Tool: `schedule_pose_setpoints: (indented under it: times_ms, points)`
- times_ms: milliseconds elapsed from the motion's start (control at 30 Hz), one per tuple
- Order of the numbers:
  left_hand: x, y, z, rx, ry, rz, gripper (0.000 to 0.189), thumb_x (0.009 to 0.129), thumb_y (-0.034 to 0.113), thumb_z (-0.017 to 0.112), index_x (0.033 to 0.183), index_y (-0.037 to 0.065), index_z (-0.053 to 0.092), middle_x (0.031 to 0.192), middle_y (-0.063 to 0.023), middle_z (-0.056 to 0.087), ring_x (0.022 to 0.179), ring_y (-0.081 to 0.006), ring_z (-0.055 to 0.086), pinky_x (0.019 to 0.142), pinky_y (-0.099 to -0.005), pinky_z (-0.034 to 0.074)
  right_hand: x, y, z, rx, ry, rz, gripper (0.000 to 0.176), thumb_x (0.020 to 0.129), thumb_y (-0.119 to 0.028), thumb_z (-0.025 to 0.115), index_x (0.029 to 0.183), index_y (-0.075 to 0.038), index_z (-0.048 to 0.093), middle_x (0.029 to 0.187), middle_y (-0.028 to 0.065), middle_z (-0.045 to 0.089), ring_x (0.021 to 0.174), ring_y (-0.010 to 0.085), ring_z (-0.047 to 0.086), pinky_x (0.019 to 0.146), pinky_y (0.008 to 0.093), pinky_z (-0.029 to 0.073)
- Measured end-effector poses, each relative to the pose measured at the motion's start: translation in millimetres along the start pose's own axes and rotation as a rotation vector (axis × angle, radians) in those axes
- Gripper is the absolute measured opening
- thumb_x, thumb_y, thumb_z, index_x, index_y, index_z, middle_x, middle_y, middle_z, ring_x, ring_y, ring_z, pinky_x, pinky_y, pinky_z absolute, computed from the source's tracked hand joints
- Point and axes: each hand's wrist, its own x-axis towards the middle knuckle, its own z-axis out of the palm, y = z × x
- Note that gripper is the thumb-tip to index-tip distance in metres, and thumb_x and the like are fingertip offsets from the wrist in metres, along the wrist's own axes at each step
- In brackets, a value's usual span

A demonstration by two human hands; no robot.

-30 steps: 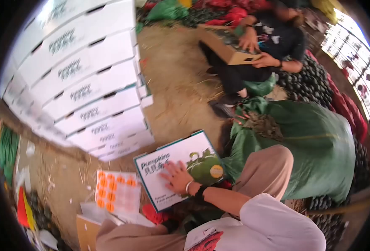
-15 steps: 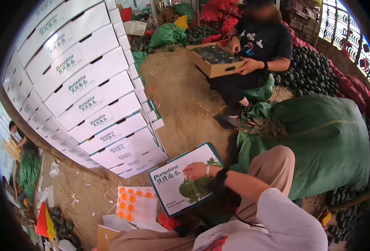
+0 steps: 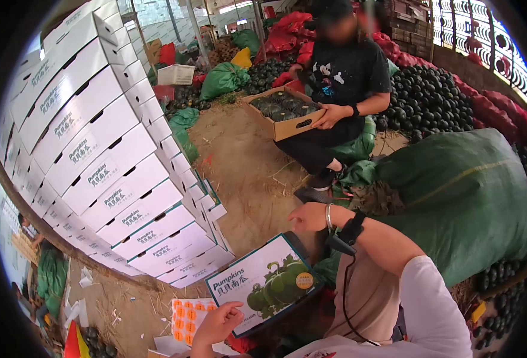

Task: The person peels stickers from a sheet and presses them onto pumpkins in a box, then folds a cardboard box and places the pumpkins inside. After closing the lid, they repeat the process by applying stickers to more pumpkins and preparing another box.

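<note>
A white box lid [image 3: 239,292] with green edges, printed "Pumpkins" and green pumpkins, lies tilted before me. A round yellow sticker [image 3: 304,280] sits near its right edge. My left hand [image 3: 220,322] is over the lid's lower left corner, fingers apart and curled a little, holding nothing. Beside it lies a sheet of orange round stickers [image 3: 187,322]. My right hand [image 3: 310,218] is raised beyond the lid's top right corner, with a bracelet and a black wrist device behind it. Its fingers are bent downward and partly hidden, so any hold cannot be made out.
Tall stacks of white boxes [image 3: 117,155] rise on the left. Across from me a seated person [image 3: 347,71] holds an open carton of dark pumpkins [image 3: 284,110]. A big green sack [image 3: 460,197] lies at right, with piled pumpkins [image 3: 430,101] and red sacks behind.
My right hand has lifted off the lid and moved right and up. The yellow sticker now shows on the lid. My left hand has come into view. The other person's carton sits lower and further left.
</note>
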Motion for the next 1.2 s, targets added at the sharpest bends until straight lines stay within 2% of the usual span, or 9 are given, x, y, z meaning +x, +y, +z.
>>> schedule_pose_setpoints:
  times_ms: [533,600,633,700,733,833,900,1000,1200]
  points:
    - [45.4,-60.1,34.9,0.058,-0.019,-0.117,0.037,0.084,0.027,0.057,0.111,0.001,0.053,0.079,-0.0096,0.062,0.07,-0.0137,0.059,0.063,-0.0248,0.046,27.8,-31.4,-23.1,-0.322,0.188,-0.058,0.042,0.083,-0.038,0.044,0.103,-0.005,0.058,0.095,0.0206,0.06,0.09,0.0358,0.057,0.079,0.0426,0.044]
    - [42.5,-70.0,33.5,-0.125,0.009,-0.155,0.033,0.085,0.022,0.056,0.111,0.001,0.052,0.084,-0.0094,0.062,0.074,-0.0146,0.06,0.065,-0.0266,0.048,19.3,-20.7,-37.8,0.138,0.566,0.173,0.045,0.086,-0.043,0.039,0.098,-0.004,0.059,0.09,0.0224,0.06,0.087,0.0374,0.057,0.078,0.043,0.044]
    - [39.4,-75.7,33.2,-0.22,0.022,-0.177,0.032,0.085,0.019,0.056,0.111,0.001,0.052,0.086,-0.0093,0.062,0.075,-0.015,0.06,0.066,-0.0276,0.05,40.6,20.3,-21.4,0.772,0.749,0.358,0.052,0.087,-0.047,0.036,0.091,-0.002,0.06,0.091,0.0236,0.059,0.088,0.0387,0.056,0.077,0.0441,0.043]
    - [34.1,-88.6,29.9,-0.429,0.061,-0.189,0.031,0.086,0.022,0.053,0.109,0.001,0.052,0.086,-0.0101,0.062,0.074,-0.0164,0.061,0.067,-0.0292,0.05,41.8,65.3,1.0,0.882,1.307,0.61,0.063,0.084,-0.053,0.042,0.118,0.001,0.042,0.105,0.0254,0.056,0.096,0.0396,0.054,0.08,0.0425,0.042]
    - [33.8,-95.6,25.4,-0.531,0.082,-0.194,0.031,0.087,0.023,0.052,0.109,0.001,0.052,0.086,-0.0105,0.062,0.074,-0.0171,0.061,0.067,-0.03,0.051,27.1,65.6,4.2,0.931,1.48,0.396,0.077,0.081,-0.057,0.045,0.131,-0.001,0.026,0.114,0.023,0.052,0.103,0.0378,0.051,0.082,0.039,0.043]
    - [58.6,-114.0,20.3,-0.69,0.142,-0.215,0.032,0.087,0.029,0.052,0.105,0.002,0.054,0.085,-0.0098,0.061,0.07,-0.0174,0.06,0.064,-0.0295,0.05,-20.5,37.0,-6.1,1.355,1.272,0.647,0.097,0.071,-0.052,0.062,0.14,-0.012,0.009,0.141,0.0174,0.018,0.125,0.0349,0.028,0.084,0.0449,0.043]
    - [101.7,-104.8,16.5,-0.829,0.185,-0.129,0.035,0.087,0.033,0.052,0.102,0.002,0.054,0.08,-0.0084,0.061,0.068,-0.0174,0.059,0.064,-0.0303,0.049,-7.3,121.3,30.8,1.042,1.539,0.632,0.092,0.074,-0.043,0.062,0.14,-0.026,0.001,0.138,0.0109,0.022,0.121,0.0364,0.028,0.076,0.0635,0.036]
    - [175.3,-61.8,9.8,-0.819,0.227,-0.054,0.054,0.083,0.043,0.055,0.116,0.002,0.043,0.101,-0.0152,0.054,0.088,-0.0227,0.055,0.072,-0.0358,0.047,-48.1,123.6,29.3,1.326,1.738,0.774,0.073,0.075,-0.038,0.06,0.136,-0.027,0.022,0.125,0.0093,0.04,0.104,0.0274,0.042,0.066,0.0519,0.04]
    - [278.4,66.6,36.0,-1.128,0.312,0.031,0.088,0.075,0.053,0.06,0.137,0.01,0.015,0.134,-0.0214,0.022,0.123,-0.038,0.026,0.09,-0.0527,0.039,-93.7,170.7,33.6,1.394,1.369,0.736,0.067,0.073,-0.044,0.059,0.128,-0.012,0.037,0.118,0.0117,0.047,0.1,0.0319,0.05,0.078,0.0497,0.042]
